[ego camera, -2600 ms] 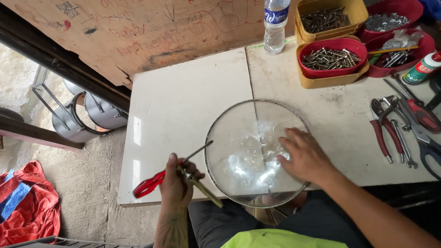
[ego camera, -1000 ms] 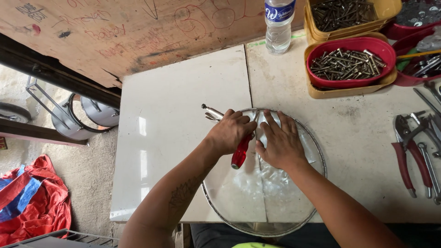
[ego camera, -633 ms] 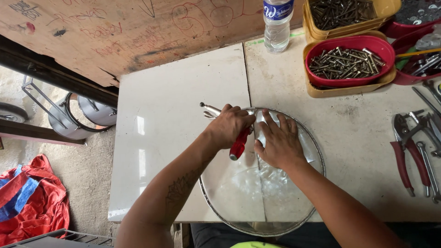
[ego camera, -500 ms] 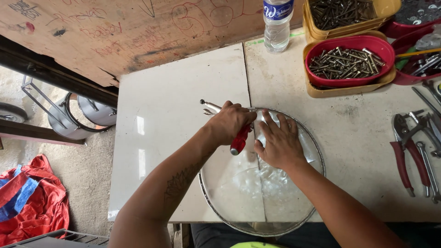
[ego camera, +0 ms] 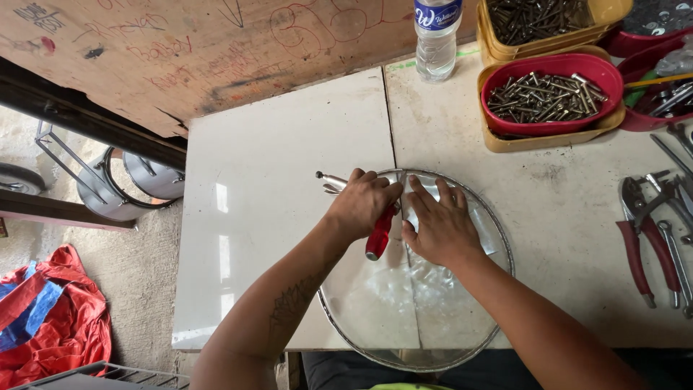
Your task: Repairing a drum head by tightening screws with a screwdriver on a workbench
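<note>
Gripping a red-handled screwdriver [ego camera: 379, 235], the left hand [ego camera: 361, 206] is curled tight around the tool, fingers closed over the upper part of the handle while the red butt end pokes out below the palm. A slim metal piece [ego camera: 330, 180] juts out to the left past the knuckles, though whether it belongs to the screwdriver or is a separate part I cannot tell. Right beside it, the right hand [ego camera: 440, 227] lies flat with fingers spread, pressing down on the round glass lid [ego camera: 404, 318], which rests on the pale tabletop [ego camera: 281, 188] at its near edge, straddling the seam between the two table panels. Both hands meet over the far part of the lid, almost touching. Off to the right lie red-handled pliers [ego camera: 635, 245] among other hand tools, well apart from the lid. Further back sit a red bowl of screws [ego camera: 552, 97] nested in a yellow tray, and a clear plastic water bottle [ego camera: 435, 40] against the plywood wall. Down on the ground at left, a red cloth [ego camera: 54, 325] lies crumpled.
</note>
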